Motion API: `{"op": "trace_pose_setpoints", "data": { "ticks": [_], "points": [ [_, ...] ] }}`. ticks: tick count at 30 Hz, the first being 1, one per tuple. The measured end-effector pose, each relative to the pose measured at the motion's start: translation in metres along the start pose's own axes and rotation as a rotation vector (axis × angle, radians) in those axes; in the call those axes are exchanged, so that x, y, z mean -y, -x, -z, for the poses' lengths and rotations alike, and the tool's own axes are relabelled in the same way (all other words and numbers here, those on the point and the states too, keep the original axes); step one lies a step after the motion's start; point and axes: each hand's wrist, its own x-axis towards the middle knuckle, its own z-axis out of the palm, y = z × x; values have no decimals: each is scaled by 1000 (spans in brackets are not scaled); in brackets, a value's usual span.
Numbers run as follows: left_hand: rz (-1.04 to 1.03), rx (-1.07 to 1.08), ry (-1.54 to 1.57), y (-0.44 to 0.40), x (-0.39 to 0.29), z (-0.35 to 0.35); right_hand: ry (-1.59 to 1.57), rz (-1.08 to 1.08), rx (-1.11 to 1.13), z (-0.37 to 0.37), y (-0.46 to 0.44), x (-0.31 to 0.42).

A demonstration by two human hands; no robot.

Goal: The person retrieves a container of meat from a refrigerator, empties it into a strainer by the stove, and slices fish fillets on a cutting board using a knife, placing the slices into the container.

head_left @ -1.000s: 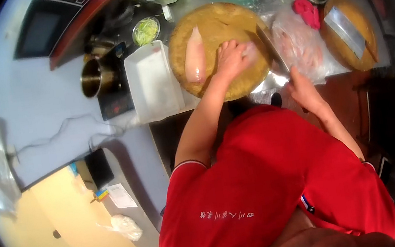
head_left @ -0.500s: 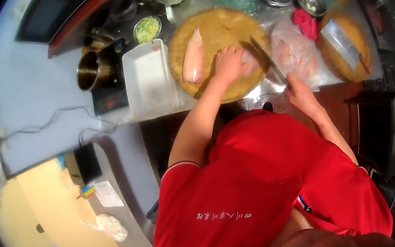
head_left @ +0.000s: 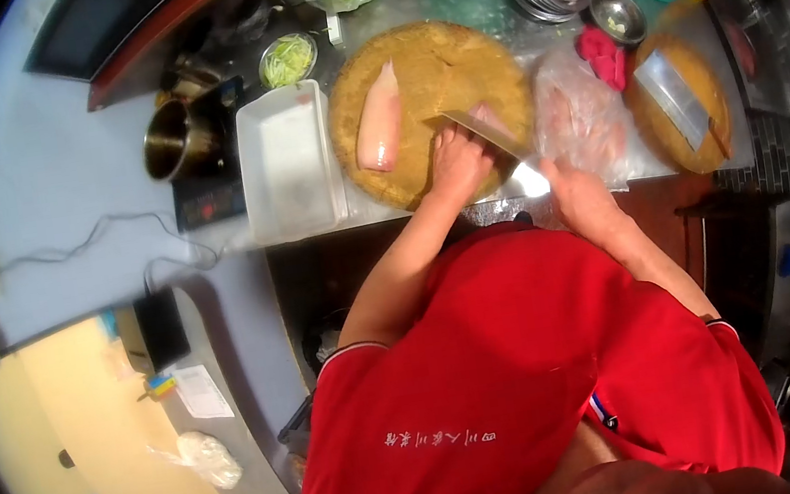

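On the round wooden board (head_left: pixel 423 51) my left hand (head_left: pixel 461 163) presses down beside a pale piece of meat (head_left: pixel 488 117), partly hidden by the blade; its fingers are bent close together. My right hand (head_left: pixel 578 195) is closed on the handle of a knife (head_left: pixel 493 136), whose blade slants up and left over the meat, close to my left fingertips. A long pale pink piece, squid-like (head_left: pixel 381 123), lies on the left of the board, touched by neither hand.
A white plastic tub (head_left: pixel 290 161) stands left of the board, with a bowl of shredded greens (head_left: pixel 289 60) behind it. To the right are a clear bag of pink meat (head_left: pixel 580 112), a pink cloth (head_left: pixel 603 56) and a cleaver (head_left: pixel 673 97) on a second board (head_left: pixel 709 92).
The knife has moved left from the board's right edge to over the meat by my left hand. My right hand has moved left with it. The view has shifted slightly.
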Motion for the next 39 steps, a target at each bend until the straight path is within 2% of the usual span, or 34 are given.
{"op": "trace_pose_setpoints", "data": {
  "ticks": [6, 9, 12, 15, 18, 24, 27, 30, 33, 36, 39],
  "points": [
    [18, 76, -51, 2, -3, 7, -66, -9, -46, -13, -12, -2],
    [-3, -35, -30, 3, -5, 3, -47, 29, -34, -27, -24, -12],
    [20, -51, -65, 8, -7, 3, 2, 25, -4, -20, -23, -11],
    [62, -31, -37, 8, -4, 0, 47, 2, 67, 7, -1, 6],
    [50, 72, -34, 11, 0, 6, -59, -35, 27, -7, -9, -5],
    [3, -63, -42, 14, 1, 2, -40, 119, -60, -20, -17, -13],
    [2, -55, -25, 15, 5, -2, 45, 55, 59, -4, -5, -2],
    [-3, -45, 5, 13, 3, 6, -94, 46, -11, -20, -26, -11],
    [13, -32, 26, 15, 7, 1, -120, 66, -15, -26, -31, -13],
    [41, -86, 27, 15, 1, 3, 1, 79, -13, 3, -11, 9],
    [11, -39, 19, 16, 5, 9, -99, 88, -40, -16, -16, -4]
  ]
}}
